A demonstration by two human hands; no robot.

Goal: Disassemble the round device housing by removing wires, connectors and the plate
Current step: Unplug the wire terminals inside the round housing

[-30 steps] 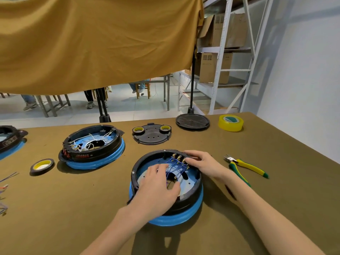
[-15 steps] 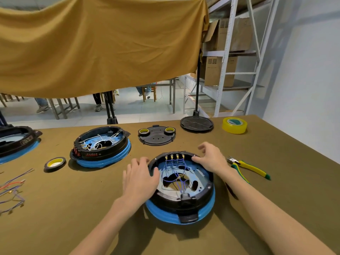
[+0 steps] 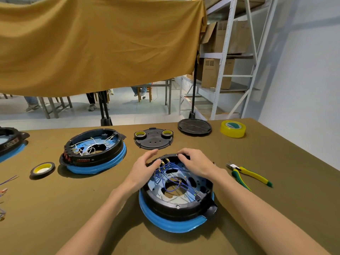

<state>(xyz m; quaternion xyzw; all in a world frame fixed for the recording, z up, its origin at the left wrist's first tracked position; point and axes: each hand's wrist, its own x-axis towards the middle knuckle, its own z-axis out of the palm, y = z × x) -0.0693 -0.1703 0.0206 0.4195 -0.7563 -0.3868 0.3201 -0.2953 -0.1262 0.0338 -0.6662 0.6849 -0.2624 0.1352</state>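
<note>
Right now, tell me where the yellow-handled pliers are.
In the head view the yellow-handled pliers lie flat on the brown table, right of the round housing being worked on and just beyond the right hand.

Housing (image 3: 176, 208) black, blue base; wires (image 3: 173, 173) blue; pliers (image 3: 248, 174) yellow-green.

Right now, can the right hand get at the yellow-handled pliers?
Probably yes. The pliers lie in the open on the table, just right of the right hand, which rests on the housing rim; nothing sits between them.
</note>
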